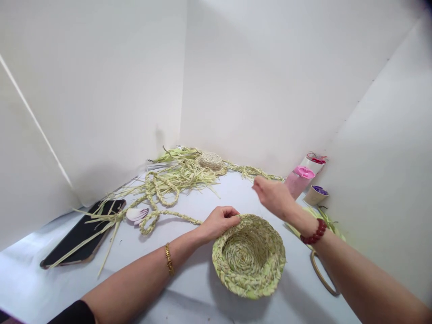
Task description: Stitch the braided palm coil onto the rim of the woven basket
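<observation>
Bright diffuse light, soft shadows around basket [245, 256], lower-left glare, darkened upper-right corner

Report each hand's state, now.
Left hand: closed, holding the round, pale-green braided-fibre basket by its rim.
Right hand: closed, raised off the basket; whether it holds anything cannot be told.

1 round woven basket [249, 258], pale green-yellow, mouth tilted toward camera (coiled base shows inside), rim thickly plaited. 1 plaited cord [182, 217] trails left from near rim, looped on bench [189, 281], loose strands sticking out.
</observation>
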Demonstrator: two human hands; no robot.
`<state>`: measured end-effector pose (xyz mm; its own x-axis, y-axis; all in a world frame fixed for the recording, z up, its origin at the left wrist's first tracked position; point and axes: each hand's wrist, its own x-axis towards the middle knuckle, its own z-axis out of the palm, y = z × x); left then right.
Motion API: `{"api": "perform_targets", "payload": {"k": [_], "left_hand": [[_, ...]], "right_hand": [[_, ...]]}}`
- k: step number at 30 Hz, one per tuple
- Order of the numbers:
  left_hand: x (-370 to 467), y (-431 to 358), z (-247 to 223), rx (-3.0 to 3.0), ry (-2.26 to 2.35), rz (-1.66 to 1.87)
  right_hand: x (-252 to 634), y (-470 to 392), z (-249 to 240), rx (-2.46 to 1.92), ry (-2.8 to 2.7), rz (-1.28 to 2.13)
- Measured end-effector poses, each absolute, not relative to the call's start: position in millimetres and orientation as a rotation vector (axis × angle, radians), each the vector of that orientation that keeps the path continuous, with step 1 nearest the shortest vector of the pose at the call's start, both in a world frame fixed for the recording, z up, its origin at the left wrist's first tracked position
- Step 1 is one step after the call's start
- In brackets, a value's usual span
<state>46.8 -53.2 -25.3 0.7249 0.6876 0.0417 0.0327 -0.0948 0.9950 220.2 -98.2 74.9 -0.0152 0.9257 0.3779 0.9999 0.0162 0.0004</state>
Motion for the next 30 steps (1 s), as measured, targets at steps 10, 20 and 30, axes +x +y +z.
{"api": "perform_targets", "payload": {"k": [10, 20, 30], "left_hand": [[45.5, -53.4, -21.7, 1.600, 0.572, 0.589], [46.1, -52.3, -26.9, 1.668, 0.592, 0.622], [46.6, -51.2, -30.0, 1.657, 0.605, 0.620]], "right_hand": [[285.5, -97.1, 119.9, -2.309, -1.434, -1.159], [290.2, -103.6, 128.2, -2.469, -1.543, -0.950], [347.4, -181.5, 185.0, -2.354, -1.251, -1.495]]}}
